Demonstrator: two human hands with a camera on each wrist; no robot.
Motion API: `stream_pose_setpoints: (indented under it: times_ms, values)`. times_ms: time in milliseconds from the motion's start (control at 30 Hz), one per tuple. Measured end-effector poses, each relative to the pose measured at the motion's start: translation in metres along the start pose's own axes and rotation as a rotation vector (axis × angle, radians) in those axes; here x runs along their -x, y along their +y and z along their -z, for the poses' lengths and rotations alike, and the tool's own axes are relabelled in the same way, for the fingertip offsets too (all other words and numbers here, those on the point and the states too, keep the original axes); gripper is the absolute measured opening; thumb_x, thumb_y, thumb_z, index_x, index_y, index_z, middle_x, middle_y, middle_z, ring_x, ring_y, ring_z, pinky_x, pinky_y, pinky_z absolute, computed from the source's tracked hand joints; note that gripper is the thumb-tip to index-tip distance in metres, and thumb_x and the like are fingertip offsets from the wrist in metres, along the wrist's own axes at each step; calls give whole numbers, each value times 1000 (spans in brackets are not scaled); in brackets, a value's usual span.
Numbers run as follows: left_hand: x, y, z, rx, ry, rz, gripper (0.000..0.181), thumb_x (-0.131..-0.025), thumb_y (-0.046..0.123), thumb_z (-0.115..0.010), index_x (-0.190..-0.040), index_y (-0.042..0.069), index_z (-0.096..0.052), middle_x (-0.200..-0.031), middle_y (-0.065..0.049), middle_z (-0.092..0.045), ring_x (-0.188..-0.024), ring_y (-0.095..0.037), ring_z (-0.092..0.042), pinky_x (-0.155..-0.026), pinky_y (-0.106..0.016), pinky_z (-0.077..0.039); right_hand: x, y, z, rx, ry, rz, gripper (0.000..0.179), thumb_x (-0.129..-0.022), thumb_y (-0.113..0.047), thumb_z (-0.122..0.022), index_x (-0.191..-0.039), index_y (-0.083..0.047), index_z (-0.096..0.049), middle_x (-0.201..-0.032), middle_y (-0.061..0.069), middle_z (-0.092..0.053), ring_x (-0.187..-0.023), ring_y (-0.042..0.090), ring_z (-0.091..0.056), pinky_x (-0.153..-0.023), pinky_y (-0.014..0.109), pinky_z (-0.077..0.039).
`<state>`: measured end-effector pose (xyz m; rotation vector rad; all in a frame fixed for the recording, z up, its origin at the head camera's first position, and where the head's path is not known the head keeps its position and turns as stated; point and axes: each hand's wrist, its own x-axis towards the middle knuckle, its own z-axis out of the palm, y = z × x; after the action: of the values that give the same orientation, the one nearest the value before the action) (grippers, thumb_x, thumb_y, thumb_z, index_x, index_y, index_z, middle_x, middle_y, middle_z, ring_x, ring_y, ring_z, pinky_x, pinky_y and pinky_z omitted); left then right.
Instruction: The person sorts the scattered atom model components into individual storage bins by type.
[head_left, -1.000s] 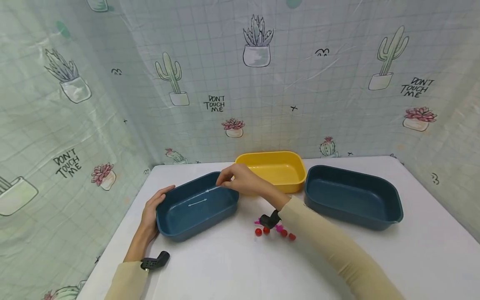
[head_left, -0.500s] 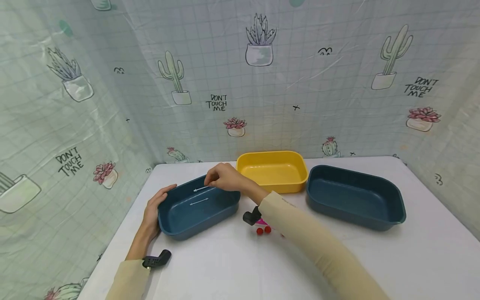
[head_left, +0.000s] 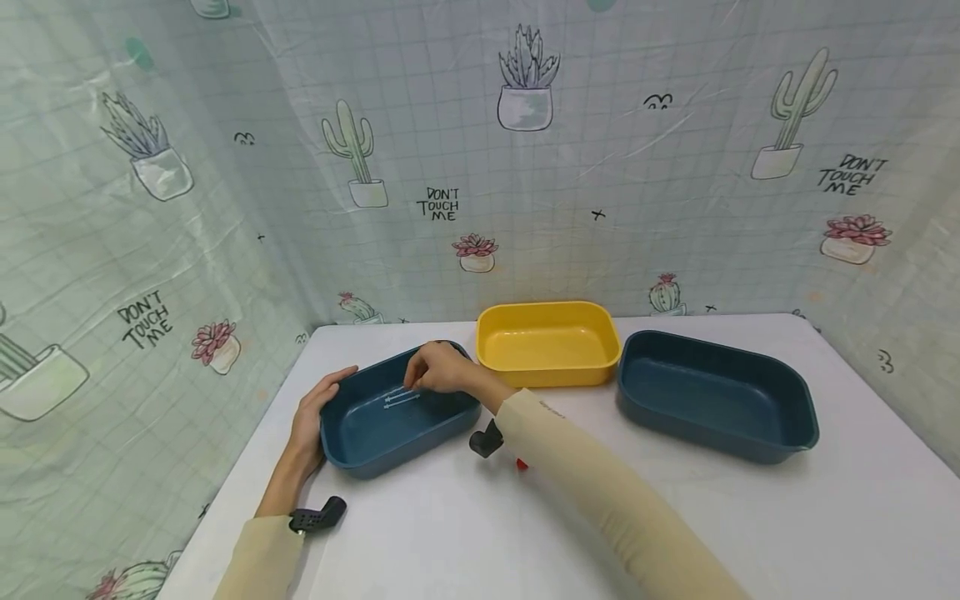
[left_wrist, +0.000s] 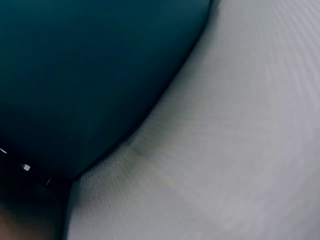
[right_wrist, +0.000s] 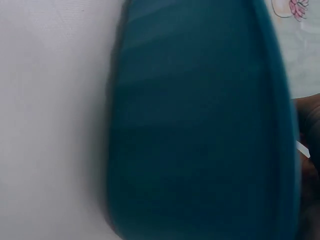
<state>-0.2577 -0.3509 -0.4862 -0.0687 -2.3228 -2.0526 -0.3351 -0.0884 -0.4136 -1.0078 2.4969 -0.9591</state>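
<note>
In the head view, my left hand [head_left: 306,427] rests against the left end of a dark blue tray [head_left: 375,465], its fingers lying along the outside at the far corner. My right hand [head_left: 441,368] reaches over the tray's far right part. Between its thumb and fingertips it pinches a thin white stick [head_left: 392,395], low over the tray floor. Just in front of that one lies a second thin white stick [head_left: 401,401], with a widened tip at each end. The right wrist view shows the tray's wall [right_wrist: 200,125] hiding most of the hand and the held stick [right_wrist: 302,149].
A yellow tray [head_left: 547,377] stands behind, right of the blue one. Further right is another dark blue tray [head_left: 697,429]. A small red piece [head_left: 522,464] shows beside the right sleeve [head_left: 592,492], which covers part of the white table [head_left: 420,533].
My right hand has moved left and lowered the stick into the tray, beside the lying one. The right sleeve now hides most of the small red and pink pieces. My left hand stays put.
</note>
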Motion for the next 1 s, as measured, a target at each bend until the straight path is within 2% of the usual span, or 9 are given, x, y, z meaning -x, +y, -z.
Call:
stream_pose_setpoints:
  times_ms: [333, 633, 867, 1000]
  values:
    - [0, 1, 0, 12, -5, -12, 50, -113, 31, -27, -156, 13, -44, -166, -8, -37, -145, -7, -40, -105, -7, -39, -2, 4, -12, -26, -34, -36, 8, -90, -3, -76, -93, -8, -81, -95, 2, -79, -76, 7, -60, -71, 17, -51]
    - [0, 0, 0, 10, 0, 3, 49, -113, 31, -27, -156, 15, -45, -165, -5, -39, -148, -11, -38, -104, -7, -39, -4, 5, -20, -20, 21, -100, 9, -91, -4, -76, -90, -11, -81, -95, 0, -78, -76, 8, -58, -68, 17, -48]
    - [1, 2, -1, -1, 0, 4, 49, -113, 29, -26, -156, 15, -45, -165, -6, -39, -148, -12, -38, -104, -7, -39, -6, 6, -24, 26, 72, -112, 9, -89, -6, -78, -89, -13, -82, -93, -2, -79, -79, 8, -59, -73, 20, -48]
    - [2, 2, -1, -8, 8, 8, 49, -113, 29, -26, -156, 15, -45, -165, -6, -39, -148, -13, -38, -104, -7, -39, -8, 6, -25, 18, 71, -112, 8, -90, -5, -77, -90, -12, -81, -94, -1, -78, -81, 9, -59, -75, 21, -49]
